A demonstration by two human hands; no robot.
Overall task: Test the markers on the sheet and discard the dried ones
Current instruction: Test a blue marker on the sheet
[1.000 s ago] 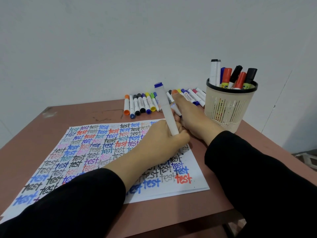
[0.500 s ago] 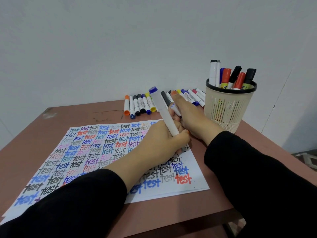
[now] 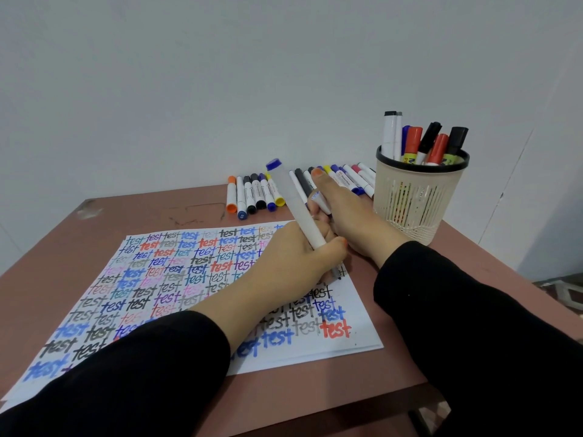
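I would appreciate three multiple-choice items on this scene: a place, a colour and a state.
1. Where does the basket stand? A on the floor; B on a chair; C on the table, right of the sheet.
2. The word in the sheet's near right corner is: A red; B green; C yellow.
3. The left hand: A lies flat; B grips a marker; C is in the basket.
C, it stands on the tabletop beside the sheet; A, the ink is red; B, it is curled round the marker.
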